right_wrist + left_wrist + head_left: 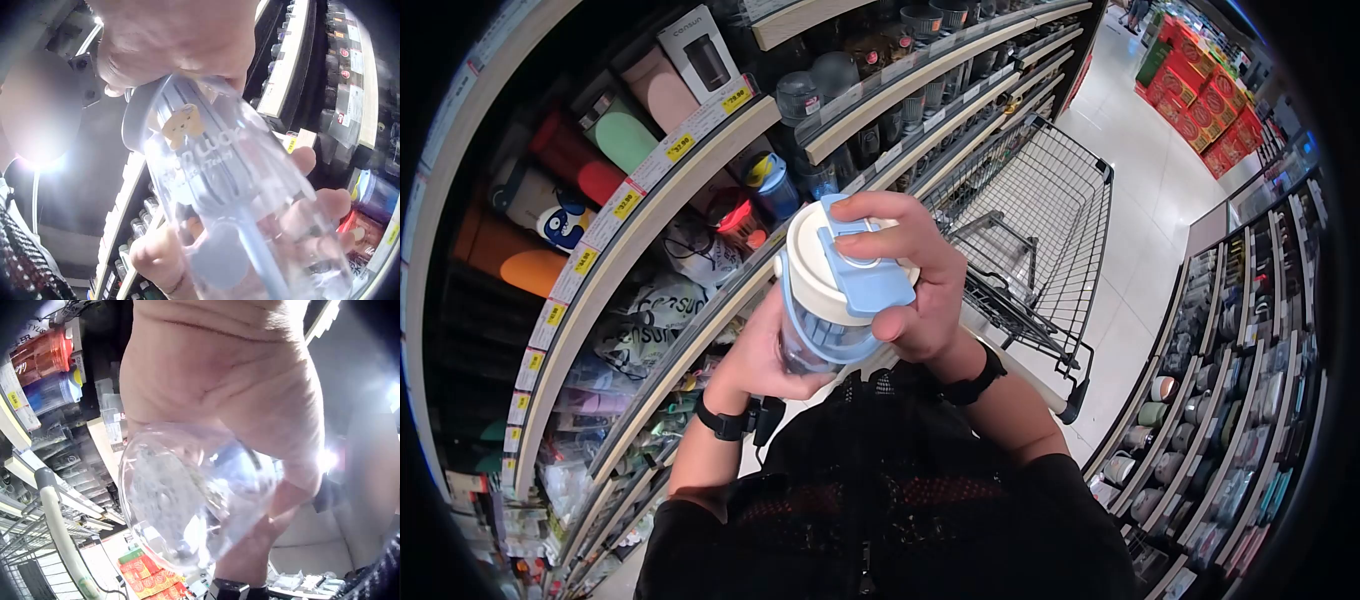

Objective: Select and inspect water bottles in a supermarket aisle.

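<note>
A clear bottle (808, 325) with a white and light-blue lid (830, 255) is held up before the person's chest. The left hand (762, 345) grips its clear body from below. On the lid lies the right hand (912, 275), its fingers curled over the blue flap and its thumb at the lid's side. From the right wrist, the bottle (215, 169) shows a bear picture, lettering and a blue straw part inside; the left hand's fingers (331, 203) wrap round it. In the left wrist view the left hand (219, 375) is above the round bottle base (187, 494).
Shelves of cups and bottles (615, 130) stand at the left, with a blue cup (772, 188) near the hands. A black wire shopping cart (1040, 220) stands ahead to the right. Red boxes (1205, 105) are stacked farther off. More shelves (1230, 390) line the right.
</note>
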`<state>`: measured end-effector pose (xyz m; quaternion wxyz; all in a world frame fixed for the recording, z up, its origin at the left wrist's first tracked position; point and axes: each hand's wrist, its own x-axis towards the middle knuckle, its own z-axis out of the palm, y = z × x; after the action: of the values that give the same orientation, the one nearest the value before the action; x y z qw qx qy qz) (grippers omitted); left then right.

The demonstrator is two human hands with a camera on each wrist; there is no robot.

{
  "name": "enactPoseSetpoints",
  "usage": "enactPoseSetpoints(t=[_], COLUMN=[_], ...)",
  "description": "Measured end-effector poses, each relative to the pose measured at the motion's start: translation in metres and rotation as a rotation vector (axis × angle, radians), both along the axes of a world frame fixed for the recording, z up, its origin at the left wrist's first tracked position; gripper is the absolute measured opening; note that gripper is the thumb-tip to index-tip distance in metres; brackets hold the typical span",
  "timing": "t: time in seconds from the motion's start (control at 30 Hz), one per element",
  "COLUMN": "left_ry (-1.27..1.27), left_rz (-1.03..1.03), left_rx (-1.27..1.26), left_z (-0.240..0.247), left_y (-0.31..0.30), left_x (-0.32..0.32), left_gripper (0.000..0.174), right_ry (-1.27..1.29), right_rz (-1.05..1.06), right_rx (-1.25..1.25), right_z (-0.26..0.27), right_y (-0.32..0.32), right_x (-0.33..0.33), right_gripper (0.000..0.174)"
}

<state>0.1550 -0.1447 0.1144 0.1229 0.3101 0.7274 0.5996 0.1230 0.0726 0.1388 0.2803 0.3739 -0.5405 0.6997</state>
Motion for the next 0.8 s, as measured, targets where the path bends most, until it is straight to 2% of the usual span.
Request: enactPoseSetpoints(t=[0.07,0.1,0.2,0.43,0.5,0.73,0.8], left_ry=[-0.018,-0.017,0.15,0.166,0.212,0.22,0.223], left_rz=[0.181,0.178,0.273,0.295,0.297,0.297,0.286], left_rx=[0.058,0.057,-0.038,0.003,-0.055,-0.063,-0.047], left_z=[-0.005,-0.003,-0.004,-0.005,-0.005,-0.002,-0.002], left_y=[0.011,0.014,0.017,0.012,0.013,0.013,0.014], left_x=[0.003,0.003,0.003,0.001,0.002,0.003,0.002], left_gripper=[0.109,0.109,0.11,0.107,0.106,0.106,0.106], right_ry=[0.036,0.072,0.154,0.26,0.276,0.211,0.209], right_rz=[-0.082,-0.161,-0.202,-0.258,-0.286,-0.306,-0.351], right_rx=[0.01,0.021,0.001,0.008,-0.032,-0.047,0.114], right_z=[-0.001,-0.001,-0.003,0.004,0.004,0.002,0.012], right_y=[0.0,-0.001,-0.006,-0.014,-0.016,-0.014,-0.006], right_x=[0.0,0.0,-0.003,0.003,0.005,0.013,0.021], right_gripper=[0.059,0.059,0.059,0.058,0.058,0.058,0.065])
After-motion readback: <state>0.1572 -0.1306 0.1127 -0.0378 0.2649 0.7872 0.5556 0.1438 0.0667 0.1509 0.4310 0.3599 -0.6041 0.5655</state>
